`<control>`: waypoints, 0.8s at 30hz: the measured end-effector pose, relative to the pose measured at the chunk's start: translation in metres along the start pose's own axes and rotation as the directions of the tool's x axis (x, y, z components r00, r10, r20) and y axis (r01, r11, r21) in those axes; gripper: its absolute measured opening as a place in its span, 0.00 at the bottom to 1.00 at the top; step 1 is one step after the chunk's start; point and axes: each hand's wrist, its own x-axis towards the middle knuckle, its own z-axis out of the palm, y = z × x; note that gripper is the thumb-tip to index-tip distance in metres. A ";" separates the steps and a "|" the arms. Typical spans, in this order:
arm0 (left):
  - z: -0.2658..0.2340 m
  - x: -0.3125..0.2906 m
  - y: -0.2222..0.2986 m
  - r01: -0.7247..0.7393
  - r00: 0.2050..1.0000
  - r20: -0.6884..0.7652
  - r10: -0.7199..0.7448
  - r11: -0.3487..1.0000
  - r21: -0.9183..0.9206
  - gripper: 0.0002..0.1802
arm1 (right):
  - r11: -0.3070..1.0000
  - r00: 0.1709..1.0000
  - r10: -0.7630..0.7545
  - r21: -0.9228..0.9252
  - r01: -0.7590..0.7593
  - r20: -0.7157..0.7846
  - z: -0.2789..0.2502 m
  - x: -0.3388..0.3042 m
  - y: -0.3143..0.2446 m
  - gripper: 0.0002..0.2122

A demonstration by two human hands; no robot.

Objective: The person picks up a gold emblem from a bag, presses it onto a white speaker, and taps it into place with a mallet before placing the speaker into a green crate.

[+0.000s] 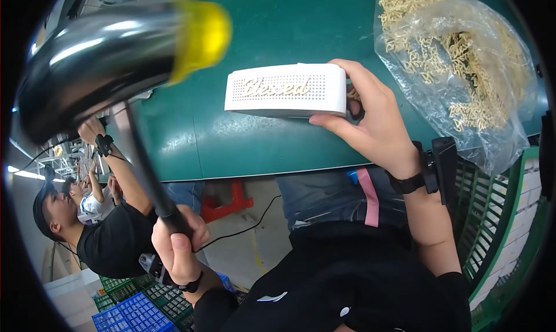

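My left hand [180, 245] is wrapped round the slim black handle of a mallet. The mallet's head [110, 57], glossy black with a yellow end, is raised close to the camera at the upper left. In my right hand [376, 115] is a white, rounded box-shaped piece [284, 103], gripped at its right end between thumb and fingers, over the table. Its upward face has rows of small holes, with thin gold script lettering lying across them. A bit of gold lettering [352, 93] also shows by my right fingers; whether they hold it is unclear.
A clear plastic bag [498, 129] of gold script pieces lies on the green table [278, 152] at the right. A green crate [509, 199] stands at the lower right, a blue crate [136, 316] at the lower left. Another person [116, 239] works close on the left.
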 end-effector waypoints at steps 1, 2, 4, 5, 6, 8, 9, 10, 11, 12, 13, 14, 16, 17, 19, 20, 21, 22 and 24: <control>0.000 -0.002 0.000 -0.063 0.997 -0.056 0.060 0.996 -0.058 0.22 | 1.000 1.000 -0.015 -0.026 0.015 -0.001 0.000 -0.001 -0.001 0.27; 0.000 0.000 -0.001 -0.064 0.997 -0.055 0.061 0.996 -0.059 0.22 | 0.998 0.999 -0.035 -0.059 0.035 -0.001 0.000 0.000 -0.001 0.27; 0.003 0.003 -0.003 0.135 0.991 -0.015 -0.134 0.979 0.151 0.22 | 0.998 1.000 -0.021 -0.055 0.020 -0.002 -0.001 -0.001 0.000 0.27; 0.004 0.004 -0.005 0.230 0.972 -0.012 -0.235 0.939 0.254 0.22 | 0.999 1.000 -0.005 -0.051 0.005 -0.002 -0.002 -0.001 0.001 0.27; 0.003 0.004 -0.006 0.236 0.971 -0.013 -0.241 0.939 0.251 0.22 | 0.999 1.000 0.011 -0.047 -0.011 0.000 -0.002 -0.002 0.003 0.27; -0.001 0.005 -0.005 0.238 0.969 -0.091 -0.228 0.964 0.120 0.22 | 0.999 1.000 0.011 -0.034 -0.011 0.006 -0.003 0.000 0.004 0.27; -0.004 0.005 -0.005 0.238 0.965 -0.128 -0.229 0.970 0.053 0.21 | 1.000 1.000 0.007 -0.021 -0.007 0.006 -0.004 0.002 0.005 0.27; -0.006 0.005 -0.006 0.250 0.962 -0.121 -0.243 0.967 0.045 0.21 | 1.000 1.000 0.003 -0.010 -0.003 0.008 -0.004 0.002 0.004 0.27; -0.010 0.005 -0.009 0.150 0.975 -0.172 -0.138 0.987 0.057 0.20 | 1.000 1.000 0.018 -0.018 -0.018 0.016 -0.003 0.000 0.002 0.27; -0.012 0.003 -0.011 0.049 0.971 -0.235 -0.031 0.996 0.071 0.18 | 0.999 1.000 0.005 -0.047 -0.004 0.026 -0.003 0.001 0.000 0.27; -0.015 0.004 -0.014 0.062 0.969 -0.244 -0.047 0.997 0.056 0.18 | 0.997 0.999 -0.007 -0.075 0.010 0.037 -0.002 0.001 -0.002 0.27; -0.020 0.008 -0.018 0.047 0.940 -0.337 0.049 0.962 0.270 0.17 | 0.995 0.998 -0.023 -0.101 0.028 0.050 -0.003 0.001 -0.004 0.28; -0.026 0.021 -0.032 0.072 0.899 -0.413 0.142 0.884 0.462 0.16 | 0.998 0.998 0.010 -0.061 -0.006 0.064 -0.004 -0.003 -0.002 0.28; -0.028 0.033 -0.047 0.020 0.878 -0.374 0.299 0.758 0.652 0.15 | 0.999 0.998 0.040 -0.016 -0.039 0.053 -0.003 -0.005 0.002 0.28; -0.030 0.050 -0.072 0.082 0.873 -0.350 0.339 0.606 0.791 0.14 | 0.996 0.995 0.079 0.043 -0.082 0.064 0.000 -0.006 0.006 0.28; -0.032 0.056 -0.082 0.180 0.886 -0.399 0.237 0.616 0.767 0.15 | 0.996 0.994 0.080 0.030 -0.082 0.073 -0.002 -0.003 0.003 0.28; -0.034 0.059 -0.099 0.210 0.887 -0.411 0.211 0.609 0.765 0.15 | 0.996 0.992 0.088 0.016 -0.090 0.090 -0.001 -0.003 0.003 0.29; -0.033 0.066 -0.114 0.146 0.906 -0.336 0.257 0.556 0.819 0.15 | 0.996 0.991 0.091 -0.002 -0.091 0.100 -0.001 -0.002 0.002 0.29; -0.028 0.068 -0.124 0.080 0.924 -0.256 0.286 0.508 0.857 0.15 | 0.995 0.989 0.096 0.021 -0.099 0.109 -0.001 -0.003 0.006 0.29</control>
